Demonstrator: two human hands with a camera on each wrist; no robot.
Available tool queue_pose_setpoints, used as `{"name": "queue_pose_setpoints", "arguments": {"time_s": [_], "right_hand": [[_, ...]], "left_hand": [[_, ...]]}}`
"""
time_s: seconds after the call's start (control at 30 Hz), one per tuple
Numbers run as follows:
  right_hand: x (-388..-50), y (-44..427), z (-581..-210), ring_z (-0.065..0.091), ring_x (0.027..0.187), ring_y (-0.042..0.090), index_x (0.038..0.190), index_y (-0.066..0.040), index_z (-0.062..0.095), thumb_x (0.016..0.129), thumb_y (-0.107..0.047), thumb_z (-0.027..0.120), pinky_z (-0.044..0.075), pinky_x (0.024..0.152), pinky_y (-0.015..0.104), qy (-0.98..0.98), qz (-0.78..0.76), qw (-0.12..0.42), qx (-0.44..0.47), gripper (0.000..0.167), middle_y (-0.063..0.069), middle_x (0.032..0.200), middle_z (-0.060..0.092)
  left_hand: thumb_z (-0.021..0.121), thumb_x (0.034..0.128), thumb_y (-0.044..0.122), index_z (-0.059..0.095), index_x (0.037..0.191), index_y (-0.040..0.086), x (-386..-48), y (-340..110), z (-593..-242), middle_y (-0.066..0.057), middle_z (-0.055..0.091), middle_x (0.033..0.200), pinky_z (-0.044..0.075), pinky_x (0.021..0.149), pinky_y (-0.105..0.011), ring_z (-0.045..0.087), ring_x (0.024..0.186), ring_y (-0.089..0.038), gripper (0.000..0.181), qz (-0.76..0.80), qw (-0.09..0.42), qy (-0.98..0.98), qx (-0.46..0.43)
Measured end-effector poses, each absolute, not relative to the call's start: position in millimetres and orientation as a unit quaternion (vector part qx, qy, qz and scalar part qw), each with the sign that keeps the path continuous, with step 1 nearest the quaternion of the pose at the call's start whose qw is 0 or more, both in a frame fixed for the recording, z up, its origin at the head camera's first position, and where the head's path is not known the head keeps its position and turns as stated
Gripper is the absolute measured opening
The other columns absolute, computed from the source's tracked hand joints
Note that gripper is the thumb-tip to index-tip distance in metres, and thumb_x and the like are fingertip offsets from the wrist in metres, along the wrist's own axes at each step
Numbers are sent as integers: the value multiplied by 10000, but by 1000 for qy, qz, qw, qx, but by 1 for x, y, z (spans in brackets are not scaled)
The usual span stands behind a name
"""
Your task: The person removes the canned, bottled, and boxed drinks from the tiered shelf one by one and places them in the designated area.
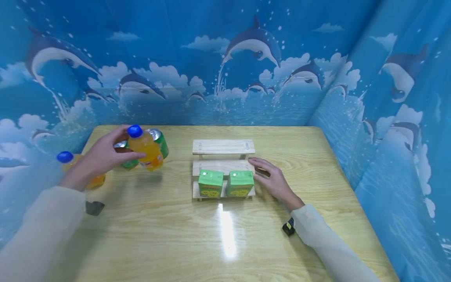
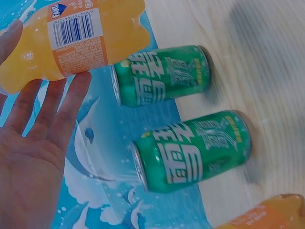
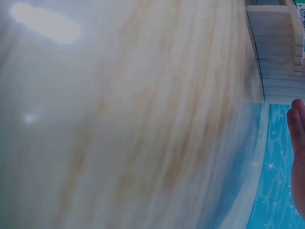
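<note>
My left hand [image 1: 109,150] holds an orange soda bottle [image 1: 149,150] with a blue cap between thumb and fingers. The bottle tilts a little, with its shadow on the table below. In the left wrist view its barcode label faces the camera. Two green soda cans [image 2: 164,74] stand behind and beside it, partly covered by the hand and bottle in the head view. My right hand [image 1: 275,182] has its fingertips at the right end of a three-step wooden rack [image 1: 208,167]. Two green juice boxes [image 1: 210,184] stand side by side on the rack's lowest step.
A second orange bottle [image 1: 96,181] with a blue cap stands at the table's left, partly behind my left forearm. The wooden table [image 1: 176,239] reflects a bright light in front of the rack. A blue dolphin-print curtain [image 1: 218,105] surrounds the back and sides.
</note>
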State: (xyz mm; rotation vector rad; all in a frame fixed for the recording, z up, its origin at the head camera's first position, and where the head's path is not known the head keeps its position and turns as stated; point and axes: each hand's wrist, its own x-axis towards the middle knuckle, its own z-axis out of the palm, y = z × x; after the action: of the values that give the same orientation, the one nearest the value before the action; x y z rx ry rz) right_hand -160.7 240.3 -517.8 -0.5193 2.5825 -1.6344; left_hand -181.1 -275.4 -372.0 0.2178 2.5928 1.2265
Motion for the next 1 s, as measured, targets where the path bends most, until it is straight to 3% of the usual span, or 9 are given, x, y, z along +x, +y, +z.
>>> {"name": "queue_pose_setpoints", "arguments": {"time_s": [0.17,0.47,0.73,0.87,0.97,1.0], "right_hand": [[-161,240,-518,550,1493,353,1533,-90,622,1022,-30,742,518,1171,305,831,-531,21,-163,527,121,1626,556],[-159,240,-517,558,1485,357,1532,-99,625,1013,-20,748,521,1174,330,831,-531,19,-165,539,118,1631,553],[-160,240,-519,547,1496,350,1536,-119,624,1020,-35,746,523,1178,348,831,-531,20,-166,537,103,1635,550],[-160,240,-518,550,1495,345,1538,-129,625,1022,-39,745,525,1177,347,834,-527,21,-162,537,95,1638,548],[-160,239,-517,553,1492,348,1539,-123,623,1022,-33,743,524,1177,346,835,-526,22,-160,538,101,1639,547],[-159,239,-517,552,1493,349,1539,-123,622,1022,-32,742,523,1178,346,835,-527,23,-159,538,101,1640,545]], "left_hand": [[776,1015,448,301,1714,238,-174,-284,-376,-217,447,1686,642,1019,-503,551,1440,-537,870,430,133,891,63],[758,1014,504,264,1732,185,-164,-299,-381,-220,416,1713,448,1165,-721,394,1556,-514,928,409,127,902,44],[764,1022,461,278,1725,174,-158,-314,-391,-227,432,1700,519,1129,-635,430,1523,-528,902,400,115,909,39],[764,1029,433,306,1711,158,-156,-320,-397,-246,439,1683,633,999,-294,440,1502,-546,866,406,109,907,37],[770,1027,422,333,1692,142,-154,-323,-401,-259,444,1671,560,857,-74,436,1497,-559,844,409,105,906,32],[772,1025,422,335,1688,136,-153,-324,-402,-266,442,1669,556,842,-65,435,1495,-567,844,411,106,905,29]]}}
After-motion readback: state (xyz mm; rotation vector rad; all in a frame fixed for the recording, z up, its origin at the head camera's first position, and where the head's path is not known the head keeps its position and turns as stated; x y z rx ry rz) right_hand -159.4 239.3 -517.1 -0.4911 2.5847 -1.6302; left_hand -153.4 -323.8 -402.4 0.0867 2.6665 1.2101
